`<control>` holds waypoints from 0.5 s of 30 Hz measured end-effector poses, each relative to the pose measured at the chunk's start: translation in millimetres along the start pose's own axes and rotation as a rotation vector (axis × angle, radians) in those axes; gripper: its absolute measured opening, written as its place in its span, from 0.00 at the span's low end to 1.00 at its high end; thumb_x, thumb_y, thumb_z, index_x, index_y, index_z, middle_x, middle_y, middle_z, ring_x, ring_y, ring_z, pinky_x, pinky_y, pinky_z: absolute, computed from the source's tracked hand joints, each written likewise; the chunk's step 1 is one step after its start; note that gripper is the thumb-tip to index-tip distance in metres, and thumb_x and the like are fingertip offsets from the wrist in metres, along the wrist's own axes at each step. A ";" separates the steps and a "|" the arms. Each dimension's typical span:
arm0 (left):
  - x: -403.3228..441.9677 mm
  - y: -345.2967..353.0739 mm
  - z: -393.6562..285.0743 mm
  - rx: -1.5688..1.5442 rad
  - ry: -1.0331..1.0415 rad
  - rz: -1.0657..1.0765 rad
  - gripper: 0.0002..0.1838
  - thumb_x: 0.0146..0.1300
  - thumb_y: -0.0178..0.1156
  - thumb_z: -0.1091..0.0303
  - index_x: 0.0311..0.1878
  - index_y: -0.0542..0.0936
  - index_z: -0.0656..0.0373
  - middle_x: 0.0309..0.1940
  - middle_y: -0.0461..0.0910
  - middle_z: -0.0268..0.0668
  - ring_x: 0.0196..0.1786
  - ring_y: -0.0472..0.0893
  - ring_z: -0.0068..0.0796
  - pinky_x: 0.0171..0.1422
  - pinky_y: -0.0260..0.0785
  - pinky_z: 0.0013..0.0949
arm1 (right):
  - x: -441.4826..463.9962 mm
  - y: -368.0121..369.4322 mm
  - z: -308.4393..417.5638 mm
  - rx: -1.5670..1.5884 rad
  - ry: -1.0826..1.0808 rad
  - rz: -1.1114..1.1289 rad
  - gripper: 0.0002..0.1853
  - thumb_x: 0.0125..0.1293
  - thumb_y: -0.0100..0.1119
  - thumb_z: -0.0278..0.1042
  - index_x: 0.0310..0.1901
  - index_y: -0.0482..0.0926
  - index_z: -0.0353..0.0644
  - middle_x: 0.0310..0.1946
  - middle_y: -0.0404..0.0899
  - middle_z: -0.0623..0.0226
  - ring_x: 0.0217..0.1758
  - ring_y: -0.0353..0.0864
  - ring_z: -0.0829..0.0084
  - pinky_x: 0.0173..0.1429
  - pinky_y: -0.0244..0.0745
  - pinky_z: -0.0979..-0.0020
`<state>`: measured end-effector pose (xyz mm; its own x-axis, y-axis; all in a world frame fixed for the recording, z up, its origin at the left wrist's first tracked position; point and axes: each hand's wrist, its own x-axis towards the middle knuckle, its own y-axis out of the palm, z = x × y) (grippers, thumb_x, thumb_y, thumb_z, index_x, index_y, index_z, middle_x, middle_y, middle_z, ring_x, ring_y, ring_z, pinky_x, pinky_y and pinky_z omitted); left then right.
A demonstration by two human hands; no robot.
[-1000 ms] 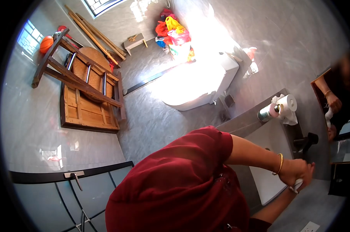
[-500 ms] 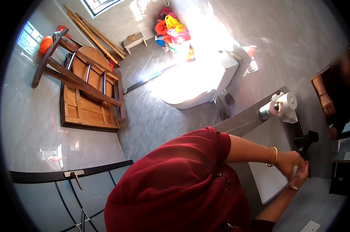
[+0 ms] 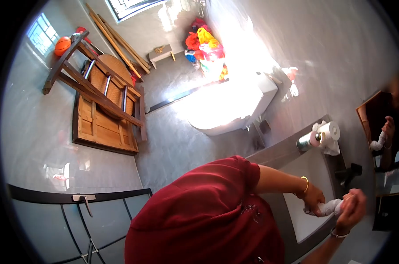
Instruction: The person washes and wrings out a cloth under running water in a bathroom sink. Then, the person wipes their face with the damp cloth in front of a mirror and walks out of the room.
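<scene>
A greyish-white cloth [image 3: 330, 207], twisted into a rope, stretches between my two hands above the white sink [image 3: 301, 226]. My left hand [image 3: 314, 198], with a gold bangle on the wrist, is closed around one end, over the basin. At the other end my right hand [image 3: 352, 207], wearing a silver bracelet, is raised near the basin's far rim with its fingers wrapped round the cloth. A black tap [image 3: 349, 174] stands just beyond the hands.
A bottle [image 3: 306, 141] and a paper roll [image 3: 330, 131] stand on the counter's left end. A mirror [image 3: 386, 132] reflects a hand and cloth. Behind are a toilet [image 3: 259, 94], colourful bags [image 3: 208, 46], a wooden frame [image 3: 98, 97], a stool [image 3: 161, 53] and a door [image 3: 72, 224].
My hands have moved apart, and the twisted cloth now shows between them. The left hand shifted back over the basin; the right rose outward. The whole view has shifted slightly.
</scene>
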<state>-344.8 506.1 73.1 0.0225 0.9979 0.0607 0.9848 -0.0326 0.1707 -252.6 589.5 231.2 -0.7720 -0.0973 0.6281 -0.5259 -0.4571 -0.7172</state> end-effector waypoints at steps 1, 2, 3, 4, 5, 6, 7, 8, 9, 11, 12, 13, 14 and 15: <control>-9.9 1.5 -16.0 -0.072 -0.244 -0.019 0.20 0.48 0.68 0.64 0.41 0.75 0.66 0.34 0.80 0.43 0.36 0.81 0.32 0.35 0.74 0.32 | 5.0 1.5 11.6 -0.139 -0.138 0.143 0.11 0.64 0.42 0.33 0.41 0.74 0.38 0.35 0.77 0.57 0.36 0.77 0.60 0.45 0.71 0.64; -15.4 -0.3 -25.0 0.052 -0.312 -0.025 0.19 0.49 0.68 0.65 0.41 0.75 0.66 0.32 0.80 0.42 0.35 0.82 0.32 0.33 0.74 0.32 | 10.2 10.0 22.9 -0.169 -0.244 0.219 0.11 0.62 0.44 0.34 0.40 0.74 0.39 0.32 0.76 0.59 0.37 0.75 0.59 0.44 0.69 0.61; -19.8 -1.6 -31.6 0.174 -0.380 -0.028 0.18 0.50 0.67 0.65 0.41 0.75 0.65 0.30 0.80 0.42 0.33 0.82 0.32 0.32 0.74 0.32 | 17.3 18.9 36.0 -0.148 -0.309 0.295 0.09 0.61 0.46 0.32 0.38 0.74 0.39 0.28 0.75 0.60 0.33 0.75 0.60 0.40 0.69 0.62; -22.8 -3.7 -35.6 0.295 -0.446 -0.031 0.17 0.51 0.66 0.66 0.41 0.75 0.65 0.29 0.80 0.42 0.32 0.82 0.32 0.31 0.74 0.31 | 24.0 26.9 47.0 -0.129 -0.374 0.374 0.07 0.60 0.48 0.31 0.36 0.75 0.39 0.24 0.74 0.61 0.30 0.75 0.62 0.37 0.69 0.63; -17.2 -14.0 -9.3 0.334 -0.323 -0.006 0.11 0.55 0.61 0.63 0.39 0.79 0.58 0.37 0.79 0.38 0.33 0.80 0.29 0.32 0.75 0.28 | 27.0 34.5 53.1 -0.102 -0.384 0.416 0.06 0.58 0.50 0.30 0.34 0.74 0.39 0.21 0.72 0.63 0.27 0.74 0.63 0.34 0.68 0.64; -11.5 -9.0 8.3 0.376 -0.184 -0.212 0.09 0.55 0.60 0.64 0.37 0.80 0.57 0.36 0.79 0.36 0.31 0.80 0.28 0.32 0.73 0.27 | 28.3 42.8 57.3 -0.076 -0.391 0.461 0.04 0.57 0.52 0.29 0.32 0.74 0.40 0.19 0.71 0.64 0.24 0.73 0.65 0.31 0.67 0.65; -4.4 2.3 25.2 0.414 -0.040 -0.416 0.07 0.54 0.60 0.65 0.34 0.81 0.55 0.35 0.80 0.35 0.30 0.79 0.26 0.32 0.72 0.27 | 29.2 50.4 61.6 -0.052 -0.399 0.508 0.03 0.56 0.53 0.28 0.31 0.74 0.40 0.16 0.69 0.65 0.21 0.72 0.66 0.29 0.66 0.65; 14.3 -13.4 53.9 0.384 0.053 -0.365 0.06 0.54 0.61 0.65 0.34 0.81 0.54 0.33 0.80 0.34 0.28 0.77 0.27 0.32 0.71 0.27 | 30.0 57.1 66.3 -0.017 -0.428 0.515 0.03 0.54 0.54 0.27 0.30 0.73 0.40 0.16 0.68 0.65 0.20 0.71 0.66 0.27 0.65 0.65; 31.9 -28.8 80.8 0.350 0.146 -0.308 0.06 0.53 0.61 0.65 0.34 0.81 0.53 0.30 0.80 0.33 0.26 0.76 0.28 0.32 0.69 0.28 | 29.6 63.9 71.7 0.021 -0.455 0.525 0.03 0.52 0.55 0.26 0.29 0.72 0.40 0.15 0.66 0.65 0.18 0.70 0.66 0.26 0.64 0.65; 36.7 -50.0 90.0 0.365 0.394 -0.181 0.07 0.52 0.63 0.63 0.34 0.81 0.51 0.26 0.79 0.32 0.23 0.75 0.29 0.33 0.68 0.29 | 26.5 77.6 81.0 0.064 -0.524 0.549 0.04 0.50 0.57 0.26 0.28 0.72 0.40 0.13 0.65 0.68 0.15 0.68 0.69 0.23 0.63 0.68; 22.9 -45.7 62.9 0.238 0.374 -0.181 0.08 0.52 0.63 0.64 0.35 0.80 0.53 0.25 0.79 0.34 0.24 0.75 0.29 0.33 0.69 0.30 | 26.1 81.5 87.2 0.070 -0.560 0.579 0.04 0.50 0.57 0.26 0.28 0.73 0.40 0.13 0.65 0.69 0.15 0.69 0.70 0.23 0.64 0.70; 7.2 -40.5 32.6 0.109 0.358 -0.184 0.09 0.52 0.63 0.65 0.35 0.79 0.56 0.24 0.78 0.35 0.26 0.76 0.30 0.33 0.71 0.31 | 26.2 85.2 93.6 0.077 -0.598 0.608 0.04 0.50 0.57 0.27 0.28 0.73 0.41 0.13 0.66 0.70 0.16 0.71 0.72 0.23 0.64 0.72; -8.5 -35.1 2.3 -0.020 0.343 -0.189 0.09 0.52 0.63 0.66 0.36 0.78 0.58 0.23 0.78 0.37 0.27 0.77 0.30 0.33 0.72 0.32 | 26.5 89.5 97.0 0.087 -0.637 0.636 0.04 0.50 0.57 0.28 0.28 0.74 0.41 0.13 0.67 0.71 0.16 0.72 0.74 0.23 0.65 0.74; -11.8 -30.6 -15.0 -0.532 0.009 -0.133 0.08 0.51 0.63 0.71 0.35 0.78 0.59 0.25 0.78 0.38 0.31 0.79 0.31 0.35 0.74 0.32 | 21.6 94.0 96.4 0.064 -0.667 0.662 0.04 0.51 0.55 0.30 0.28 0.74 0.41 0.13 0.67 0.72 0.17 0.73 0.74 0.23 0.65 0.74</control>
<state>-377.8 494.4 81.9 -0.0998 0.9949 0.0127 0.7559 0.0676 0.6512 -284.4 459.2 206.5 -0.5327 -0.8318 0.1559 -0.0177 -0.1732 -0.9847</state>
